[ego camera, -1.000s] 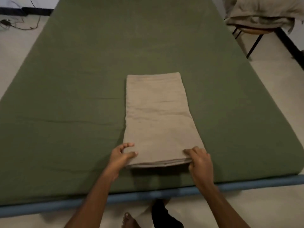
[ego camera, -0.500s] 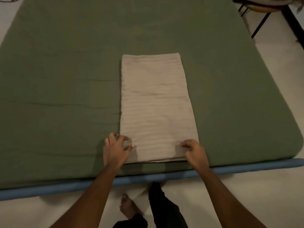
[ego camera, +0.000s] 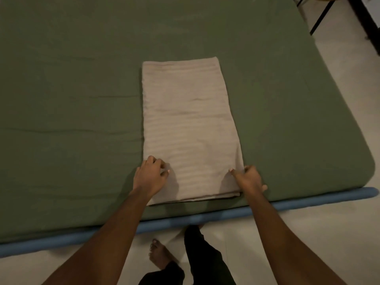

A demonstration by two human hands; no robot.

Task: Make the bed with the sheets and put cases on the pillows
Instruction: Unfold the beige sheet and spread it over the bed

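A pale, glossy floor (ego camera: 339,233) is stretching along the near side and up the right, catching a faint sheen from the dim room light. At the far right, a chair (ego camera: 322,16) with thin black legs is standing on it, only its lower part showing. Beyond it, a dark baseboard strip (ego camera: 367,23) is slanting along the floor's right edge.

Folded beige sheet (ego camera: 189,128) on green-covered bed (ego camera: 72,99)
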